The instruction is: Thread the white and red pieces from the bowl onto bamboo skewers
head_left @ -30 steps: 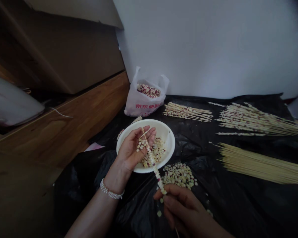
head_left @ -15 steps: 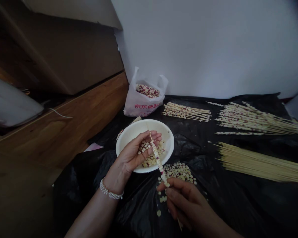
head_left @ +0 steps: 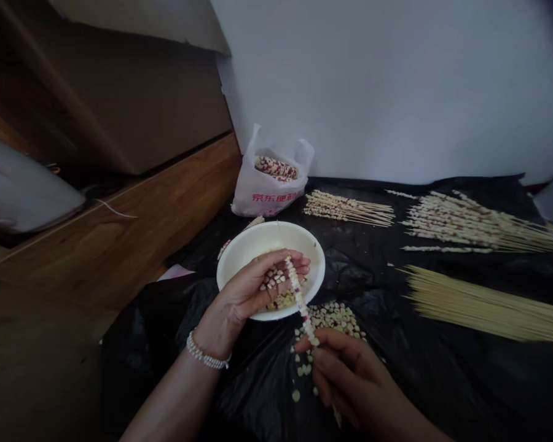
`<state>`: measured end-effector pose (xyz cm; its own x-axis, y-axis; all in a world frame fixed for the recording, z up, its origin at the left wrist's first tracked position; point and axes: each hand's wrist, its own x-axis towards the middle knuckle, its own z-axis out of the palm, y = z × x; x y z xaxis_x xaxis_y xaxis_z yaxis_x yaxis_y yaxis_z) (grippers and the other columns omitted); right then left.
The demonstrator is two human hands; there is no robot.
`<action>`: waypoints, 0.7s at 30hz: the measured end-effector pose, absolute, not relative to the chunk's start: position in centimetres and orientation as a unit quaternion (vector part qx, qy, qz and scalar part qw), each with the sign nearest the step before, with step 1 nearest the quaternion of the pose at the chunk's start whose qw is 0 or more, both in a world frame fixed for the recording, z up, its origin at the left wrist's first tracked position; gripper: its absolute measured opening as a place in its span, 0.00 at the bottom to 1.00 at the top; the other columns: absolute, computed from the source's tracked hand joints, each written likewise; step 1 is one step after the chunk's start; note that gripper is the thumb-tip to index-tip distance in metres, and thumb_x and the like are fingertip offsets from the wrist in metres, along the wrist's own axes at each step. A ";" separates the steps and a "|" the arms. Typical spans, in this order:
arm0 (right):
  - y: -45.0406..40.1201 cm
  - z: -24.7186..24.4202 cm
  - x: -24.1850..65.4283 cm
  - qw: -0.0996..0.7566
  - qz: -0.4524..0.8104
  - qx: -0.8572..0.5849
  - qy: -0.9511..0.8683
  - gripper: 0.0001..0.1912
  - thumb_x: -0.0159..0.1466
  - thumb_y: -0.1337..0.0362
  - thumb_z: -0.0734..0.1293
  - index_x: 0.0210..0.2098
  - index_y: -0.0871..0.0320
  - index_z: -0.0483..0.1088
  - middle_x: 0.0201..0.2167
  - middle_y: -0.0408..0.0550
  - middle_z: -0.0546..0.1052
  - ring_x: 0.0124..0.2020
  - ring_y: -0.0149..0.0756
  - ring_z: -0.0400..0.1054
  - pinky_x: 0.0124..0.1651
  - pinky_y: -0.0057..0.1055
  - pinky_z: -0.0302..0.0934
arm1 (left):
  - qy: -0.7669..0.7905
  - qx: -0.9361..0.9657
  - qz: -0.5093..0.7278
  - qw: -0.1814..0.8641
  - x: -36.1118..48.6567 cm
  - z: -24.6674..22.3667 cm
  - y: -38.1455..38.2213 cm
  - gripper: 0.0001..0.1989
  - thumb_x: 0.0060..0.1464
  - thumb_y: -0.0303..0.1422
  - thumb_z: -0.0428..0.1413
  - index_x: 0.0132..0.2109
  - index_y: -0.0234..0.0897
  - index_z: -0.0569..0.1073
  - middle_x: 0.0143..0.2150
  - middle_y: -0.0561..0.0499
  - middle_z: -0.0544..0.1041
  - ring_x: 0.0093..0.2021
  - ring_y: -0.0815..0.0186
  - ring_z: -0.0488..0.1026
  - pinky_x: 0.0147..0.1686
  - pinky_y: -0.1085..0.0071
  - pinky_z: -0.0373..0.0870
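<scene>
My left hand (head_left: 242,288) is cupped palm up over a white bowl (head_left: 317,252), holding pale corn kernels (head_left: 273,279) in the palm. Its fingertips are at the upper end of a wooden skewer threaded with white and dark red kernels (head_left: 298,296). Lower down, my right hand (head_left: 350,368) grips that skewer between thumb and fingers, its bare lower end sticking out beneath. More kernels lie in the bowl, partly hidden by my left hand. Beside the bowl, loose kernels (head_left: 338,319) are spread on black plastic sheeting (head_left: 258,393).
Behind the bowl stands a white plastic bag (head_left: 270,193) holding speckled corn cobs (head_left: 276,167). To the right lie a small bundle of threaded skewers (head_left: 345,209), a larger pile (head_left: 465,221) and bare skewers (head_left: 483,304). A wooden board (head_left: 166,209) borders the left.
The kernels now reach close to the skewer's upper tip, where a bare length showed before. My left fingers have shifted slightly down and right around that end.
</scene>
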<state>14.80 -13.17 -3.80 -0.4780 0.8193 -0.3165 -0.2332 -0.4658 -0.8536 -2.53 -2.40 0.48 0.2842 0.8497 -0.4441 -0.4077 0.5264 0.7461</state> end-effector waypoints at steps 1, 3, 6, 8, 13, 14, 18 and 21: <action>-13.1 -3.7 14.8 0.343 0.767 -0.383 -0.383 0.24 0.60 0.43 0.70 0.41 0.58 0.73 0.15 0.34 0.67 0.13 0.21 0.47 0.16 0.21 0.39 | 0.432 0.248 0.415 0.761 -2.5 0.5 -2.4 0.09 0.56 0.28 0.60 0.43 0.29 0.80 0.43 0.38 0.83 0.41 0.61 0.81 0.42 0.71 0.78; -13.1 -3.5 14.8 0.350 0.765 -0.388 -0.377 0.24 0.60 0.43 0.70 0.41 0.58 0.73 0.15 0.34 0.66 0.13 0.20 0.47 0.16 0.21 0.38 | 0.426 0.221 0.424 0.768 -2.4 0.8 -2.4 0.13 0.58 0.28 0.57 0.49 0.29 0.78 0.46 0.37 0.82 0.44 0.59 0.81 0.41 0.71 0.79; -13.0 -3.6 14.7 0.365 0.764 -0.385 -0.367 0.22 0.60 0.45 0.70 0.40 0.58 0.74 0.15 0.33 0.65 0.14 0.20 0.48 0.16 0.20 0.39 | 0.411 0.169 0.469 0.763 -2.4 1.3 -2.1 0.25 0.56 0.16 0.50 0.60 0.31 0.72 0.52 0.38 0.80 0.49 0.60 0.80 0.43 0.72 0.79; -13.0 -3.8 14.7 0.362 0.767 -0.380 -0.369 0.22 0.60 0.45 0.70 0.40 0.57 0.73 0.15 0.34 0.66 0.13 0.20 0.48 0.15 0.20 0.39 | 0.403 0.134 0.510 0.748 -2.4 1.5 -2.0 0.36 0.50 0.08 0.44 0.64 0.34 0.67 0.54 0.40 0.79 0.50 0.63 0.79 0.47 0.73 0.77; -13.2 -4.5 14.6 0.342 0.775 -0.367 -0.384 0.23 0.61 0.43 0.69 0.41 0.57 0.72 0.15 0.34 0.68 0.11 0.18 0.46 0.14 0.20 0.38 | 0.374 0.063 0.557 0.739 -2.7 1.2 -1.8 0.36 0.53 0.09 0.41 0.67 0.32 0.62 0.57 0.38 0.77 0.53 0.62 0.77 0.49 0.74 0.76; -13.2 -4.5 14.6 0.340 0.777 -0.365 -0.383 0.23 0.61 0.43 0.69 0.42 0.57 0.72 0.15 0.33 0.67 0.11 0.19 0.46 0.14 0.19 0.38 | 0.364 0.054 0.562 0.741 -2.9 0.9 -1.8 0.34 0.55 0.10 0.42 0.67 0.31 0.62 0.57 0.38 0.77 0.54 0.61 0.77 0.49 0.73 0.76; -13.3 -4.6 14.5 0.330 0.785 -0.359 -0.382 0.23 0.61 0.43 0.69 0.42 0.57 0.71 0.15 0.33 0.67 0.11 0.19 0.46 0.14 0.20 0.38 | 0.321 0.001 0.577 0.751 -3.4 0.1 -1.4 0.27 0.63 0.17 0.39 0.68 0.30 0.60 0.56 0.36 0.77 0.51 0.62 0.79 0.46 0.73 0.78; -13.5 -4.6 14.4 0.329 0.786 -0.361 -0.380 0.24 0.61 0.43 0.70 0.41 0.58 0.72 0.15 0.33 0.66 0.12 0.20 0.47 0.14 0.20 0.37 | 0.327 -0.023 0.584 0.743 -3.3 0.3 -1.2 0.25 0.65 0.19 0.41 0.67 0.27 0.60 0.53 0.35 0.79 0.47 0.63 0.80 0.43 0.76 0.79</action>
